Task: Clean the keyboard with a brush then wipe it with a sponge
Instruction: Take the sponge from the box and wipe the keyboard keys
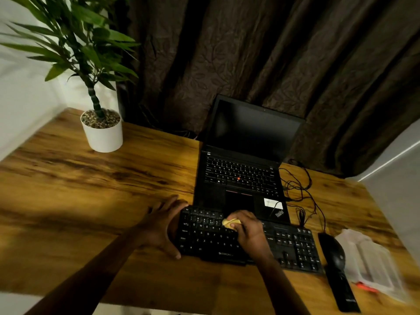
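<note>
I see the keyboard [211, 235] lying on the worktop [113, 189] just in front of the laptop [241, 173], with its back edge touching the laptop's front edge. Its long side runs left to right, the same way as the laptop's front edge, but turned a little. My right hand [248, 230] is on the keys just in front of the laptop's touchpad. Its fingers are curled round a small yellow sponge [230, 222] and press it down on the top rows. My left hand [161, 226] sits in front of the laptop's left corner. Its fingers are spread flat, it holds nothing, and it rests against the left end of the keyboard. I think it is there to stop the keyboard from sliding. The sponge is over the left half, so most of the keys lie to the right of it, in front of the laptop's right corner and past it. I think the next wipe should go that way, along the long side. The right hand is the nearer one. The keyboard is black with white letters, and it looks dull and a bit blurry here.
</note>
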